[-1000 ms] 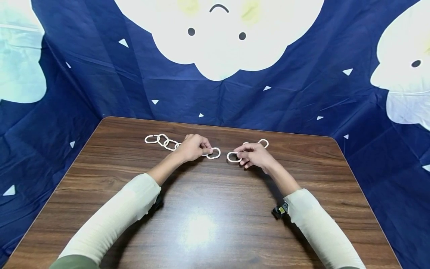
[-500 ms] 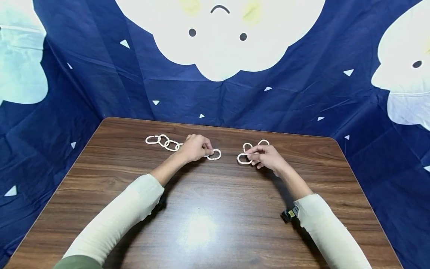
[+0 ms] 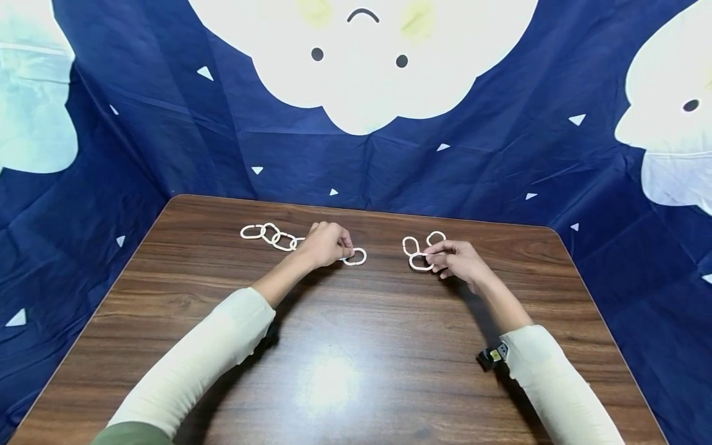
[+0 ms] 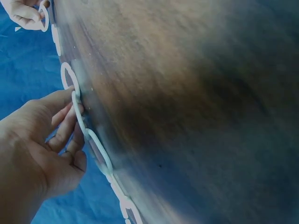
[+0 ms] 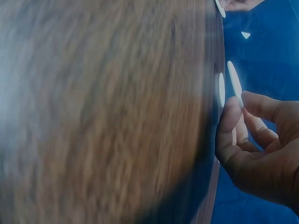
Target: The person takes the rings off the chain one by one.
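Observation:
My left hand (image 3: 327,247) grips a white chain (image 3: 285,233) of oval plastic links near its right end, thumb and fingers around one link (image 4: 79,114). The chain's end link (image 3: 364,255) sticks out past the fingertips, and part of the chain hides behind that hand in the head view. Thumb and forefinger of my right hand (image 3: 458,264) pinch a separate white link (image 5: 235,83) by its side. That link is tilted and raised above the tabletop in the right wrist view, apart from the chain.
Two more white links lie near the right hand: one just to its left (image 3: 404,246), one behind it (image 3: 436,232). All this is close to the far edge of the brown wooden table (image 3: 345,321). A blue curtain (image 3: 300,161) with clouds hangs behind.
My right hand has moved to the right with its link, away from the chain's end, uncovering the loose link to its left. The left hand has stayed in place on the chain.

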Motion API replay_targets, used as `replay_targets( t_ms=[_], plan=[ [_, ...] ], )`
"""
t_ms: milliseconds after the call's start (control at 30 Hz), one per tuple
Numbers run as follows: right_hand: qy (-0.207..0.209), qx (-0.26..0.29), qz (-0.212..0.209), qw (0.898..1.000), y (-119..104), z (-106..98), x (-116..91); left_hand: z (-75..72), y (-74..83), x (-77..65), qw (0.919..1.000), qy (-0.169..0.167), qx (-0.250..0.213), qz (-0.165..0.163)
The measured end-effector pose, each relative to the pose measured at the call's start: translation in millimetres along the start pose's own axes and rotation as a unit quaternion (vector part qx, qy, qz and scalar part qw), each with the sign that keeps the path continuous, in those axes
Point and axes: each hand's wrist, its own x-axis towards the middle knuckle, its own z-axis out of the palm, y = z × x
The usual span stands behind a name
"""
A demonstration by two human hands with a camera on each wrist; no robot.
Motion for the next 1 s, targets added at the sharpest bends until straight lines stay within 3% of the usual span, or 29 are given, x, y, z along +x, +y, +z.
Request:
replay_targets(
  t_ms=[533, 767, 1000],
  plan=[
    [0.009, 0.038, 0.010, 0.999, 14, -23, 2, 1.2, 6.1, 3.6, 0.9999, -0.014, 0.006, -0.008],
    [0.020, 0.061, 0.015, 0.998, 16, -28, 5, -1.1, 12.7, -1.3, 0.9998, -0.013, -0.016, -0.008],
    [0.029, 0.035, 0.006, 0.999, 15, -27, 5, 3.3, 0.9, -0.4, 0.9995, -0.002, -0.029, 0.012]
  ],
)
